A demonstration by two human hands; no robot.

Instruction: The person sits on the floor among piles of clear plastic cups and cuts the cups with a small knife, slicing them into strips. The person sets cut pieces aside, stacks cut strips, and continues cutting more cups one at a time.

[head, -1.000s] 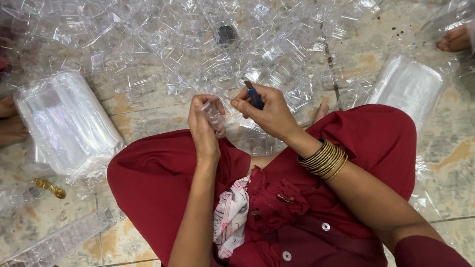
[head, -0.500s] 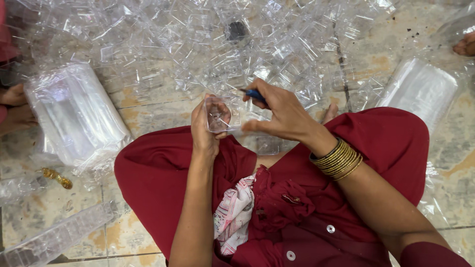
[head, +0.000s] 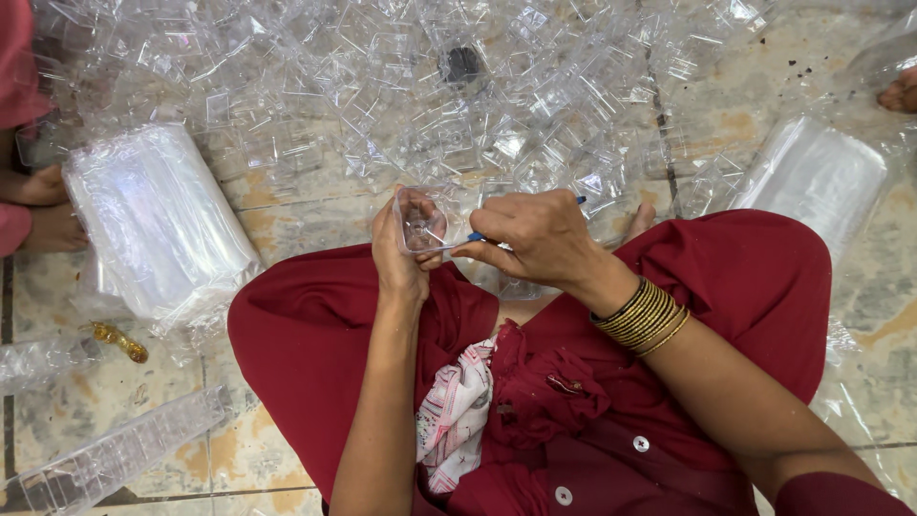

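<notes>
Clear plastic cup [head: 420, 222] sits upright, pinched in left hand [head: 401, 258] above the lap, w/ right hand [head: 535, 239] just beside it gripping a blue tool [head: 476, 236] whose tip points left at the cup.

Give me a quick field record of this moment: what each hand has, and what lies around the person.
left hand: holds a small clear plastic piece up between the fingers
right hand: grips a blue-handled tool, its tip at the clear piece
wrist: gold bangles on the right arm
lap: red garment, patterned cloth tucked at the waist
floor ahead: loose heap of clear plastic pieces on tiles
left side: wrapped bundle of clear sheets
right side: second wrapped bundle
near left: small gold object
</notes>
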